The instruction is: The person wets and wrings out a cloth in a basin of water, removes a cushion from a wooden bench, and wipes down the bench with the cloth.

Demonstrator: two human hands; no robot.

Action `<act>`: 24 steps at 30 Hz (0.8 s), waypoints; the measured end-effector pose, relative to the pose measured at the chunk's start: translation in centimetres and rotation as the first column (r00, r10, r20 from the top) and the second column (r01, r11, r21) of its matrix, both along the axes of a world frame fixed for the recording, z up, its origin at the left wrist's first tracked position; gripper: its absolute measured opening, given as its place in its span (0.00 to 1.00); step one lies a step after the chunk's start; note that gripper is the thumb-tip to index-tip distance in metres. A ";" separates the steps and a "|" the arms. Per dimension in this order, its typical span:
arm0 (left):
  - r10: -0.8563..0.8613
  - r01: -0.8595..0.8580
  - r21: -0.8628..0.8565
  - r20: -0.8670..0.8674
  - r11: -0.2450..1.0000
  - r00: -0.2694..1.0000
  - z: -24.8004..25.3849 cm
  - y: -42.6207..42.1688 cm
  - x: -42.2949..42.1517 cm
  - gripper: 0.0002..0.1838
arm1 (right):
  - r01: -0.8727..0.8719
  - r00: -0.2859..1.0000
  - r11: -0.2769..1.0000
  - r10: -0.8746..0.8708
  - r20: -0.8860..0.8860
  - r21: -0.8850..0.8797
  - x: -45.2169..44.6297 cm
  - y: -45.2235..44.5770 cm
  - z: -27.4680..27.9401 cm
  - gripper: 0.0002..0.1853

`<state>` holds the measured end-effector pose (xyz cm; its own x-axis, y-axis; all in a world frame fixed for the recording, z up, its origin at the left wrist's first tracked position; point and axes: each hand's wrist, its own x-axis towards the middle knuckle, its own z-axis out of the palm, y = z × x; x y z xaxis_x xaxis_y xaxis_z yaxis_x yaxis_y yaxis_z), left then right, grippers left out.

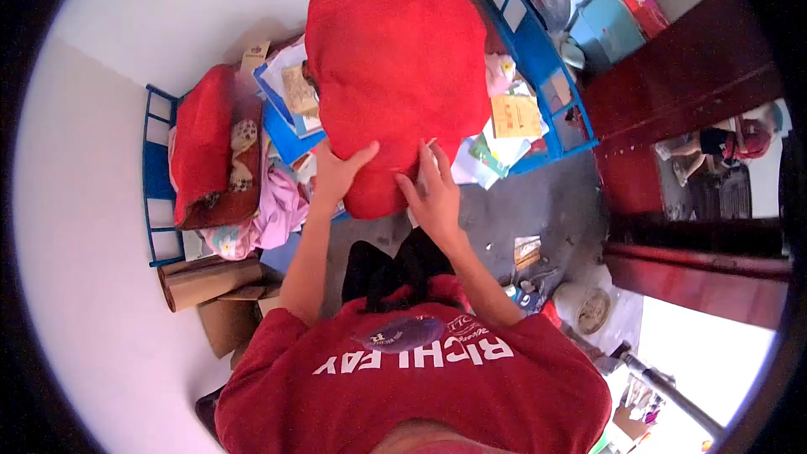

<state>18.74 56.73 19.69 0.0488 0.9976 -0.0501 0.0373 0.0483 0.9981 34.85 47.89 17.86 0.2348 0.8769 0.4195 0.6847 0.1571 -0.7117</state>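
Grey floor (551,202) shows below and to the right of our grip, with white wall (92,118) off to its left. We have the red cloth (395,67) up in front of us, rising from between our hands and hiding the middle of the bed (580,130). Our left hand (336,172) is closed on its near left edge, thumb on top, probably so that the edge does not slip. Our right hand (433,193) has bent fingers against the near side, perhaps to steady a fold; we cannot tell whether they pinch it. Counting, we see two hands on one cloth, one red blanket (204,134) left of the grip, one orange book (515,116) to its right, and one bucket (582,307) lower right
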 end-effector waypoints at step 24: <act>-0.930 0.407 0.885 0.073 0.227 0.360 19.8 9.8 -0.9 0.24 | 0.509 0.738 0.735 -0.640 -0.212 -0.449 -5.9 -5.1 -8.5 0.23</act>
